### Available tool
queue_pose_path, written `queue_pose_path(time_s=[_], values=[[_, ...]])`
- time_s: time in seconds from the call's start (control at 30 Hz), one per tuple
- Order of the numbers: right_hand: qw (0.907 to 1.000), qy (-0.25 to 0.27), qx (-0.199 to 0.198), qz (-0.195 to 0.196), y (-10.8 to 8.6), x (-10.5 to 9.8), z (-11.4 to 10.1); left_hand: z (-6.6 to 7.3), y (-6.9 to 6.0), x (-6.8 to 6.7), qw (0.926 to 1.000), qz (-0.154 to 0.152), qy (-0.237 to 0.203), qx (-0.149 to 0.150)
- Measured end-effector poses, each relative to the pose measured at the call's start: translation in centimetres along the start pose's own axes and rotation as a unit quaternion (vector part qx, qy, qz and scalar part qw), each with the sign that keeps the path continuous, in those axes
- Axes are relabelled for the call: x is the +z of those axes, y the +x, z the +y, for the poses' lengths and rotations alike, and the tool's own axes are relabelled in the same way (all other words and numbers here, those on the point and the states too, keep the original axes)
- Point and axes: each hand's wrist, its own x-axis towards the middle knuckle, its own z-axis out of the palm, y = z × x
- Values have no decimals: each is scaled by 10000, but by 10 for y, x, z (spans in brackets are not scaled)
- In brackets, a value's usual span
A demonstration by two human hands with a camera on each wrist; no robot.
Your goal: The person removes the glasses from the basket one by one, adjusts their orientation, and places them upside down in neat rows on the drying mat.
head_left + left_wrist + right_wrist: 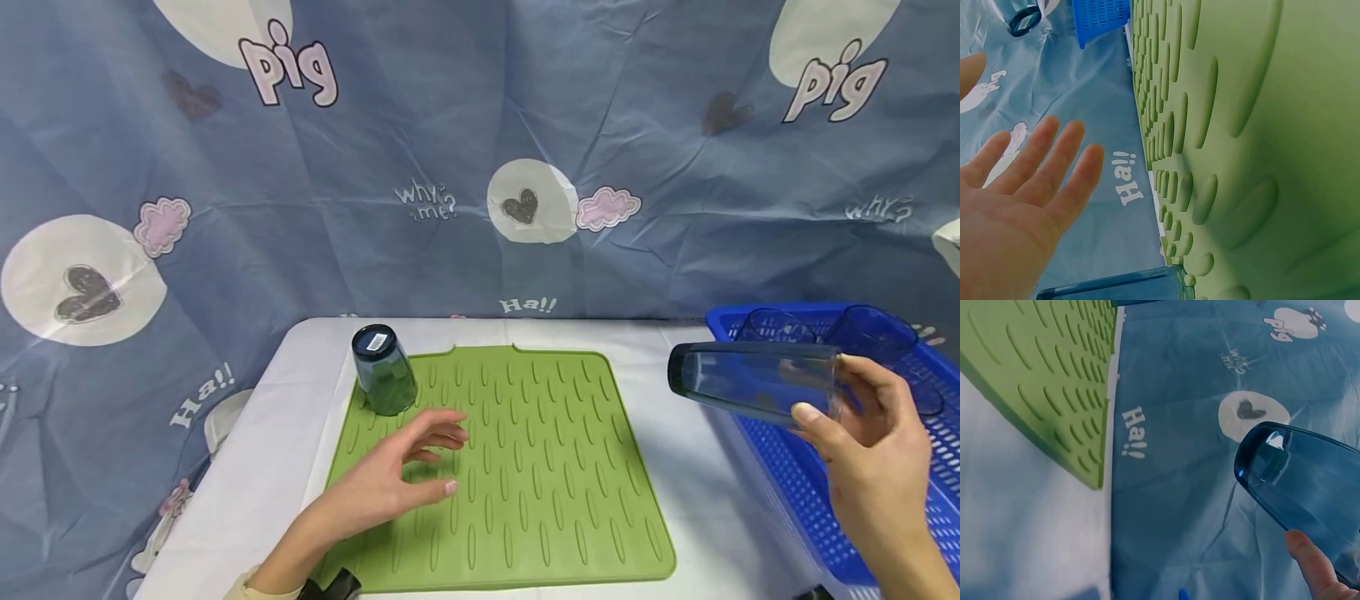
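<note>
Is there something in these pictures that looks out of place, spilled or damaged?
Nothing stands out: I see no spill or crack. The inverted tumbler stands base up on the green drying mat, which seems normal for drying; the held tumbler is sideways, but the right hand grips it.

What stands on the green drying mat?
One upturned blue drinking glass, at the far left corner of the green drying mat. In the head view, the glass and left hand cover parts of the mat.

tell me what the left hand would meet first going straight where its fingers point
Probably the blue basket, beyond the green mat; depth is unclear, so the glass in the right hand might come first.
</note>
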Motion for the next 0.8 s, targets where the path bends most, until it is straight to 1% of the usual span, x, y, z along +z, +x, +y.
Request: queue_pose_path(time_s=[0.17,0.27,0.43,0.5,0.67,0.8], values=[[9998,79,40,-181,0,7,4,1,1,1,9999,94,34,-101],[9998,-19,35,-220,0,12,7,1,1,1,9994,256,202,-132],[9995,235,-95,-212,0,21,12,1,3,1,9972,562,457,-166],[9988,431,-161,-163,0,25,14,2,4,1,9967,609,495,-206],[9975,635,-288,-66,0,32,20,6,7,2,9954,671,664,-160],[9963,810,-252,-125,-1,33,24,8,9,5,9954,738,596,-160]])
